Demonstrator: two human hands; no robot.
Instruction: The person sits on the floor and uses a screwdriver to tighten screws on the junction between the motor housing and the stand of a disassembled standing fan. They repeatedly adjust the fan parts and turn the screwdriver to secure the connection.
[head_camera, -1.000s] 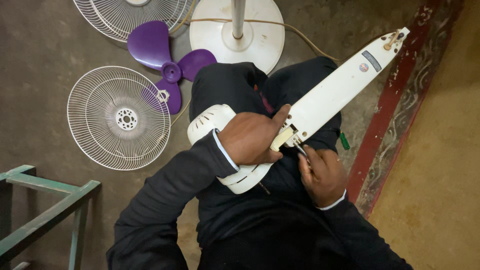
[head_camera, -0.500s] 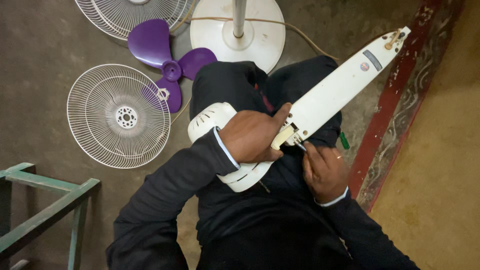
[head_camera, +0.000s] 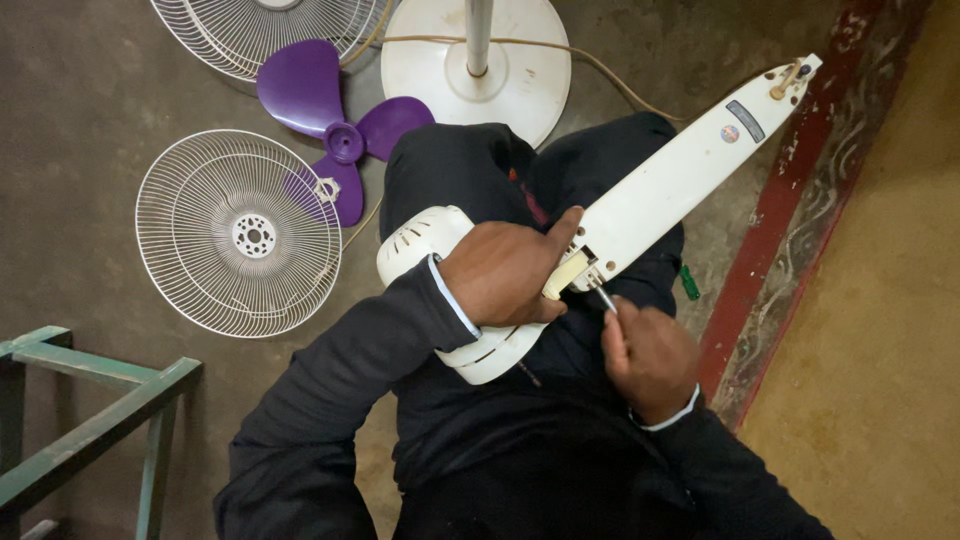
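A white fan body lies across my lap: a rounded motor housing (head_camera: 425, 240) joined to a long white neck column (head_camera: 690, 180) that points up and to the right. My left hand (head_camera: 505, 270) grips the joint between housing and column, thumb along the column. My right hand (head_camera: 650, 355) is closed around a screwdriver (head_camera: 603, 295); its metal tip sits at the joint, just below the column's lower end. Only the shaft shows; the handle is hidden in my fist.
On the floor to the left lie a white wire fan guard (head_camera: 240, 235), a purple fan blade (head_camera: 335, 125) and a second guard (head_camera: 270, 30). A round white fan base (head_camera: 520, 70) with a cord stands ahead. A green metal frame (head_camera: 90, 420) sits lower left; a small green object (head_camera: 689, 283) by my leg.
My right hand with the screwdriver has shifted slightly at the joint. The left hand and fan body have stayed in place.
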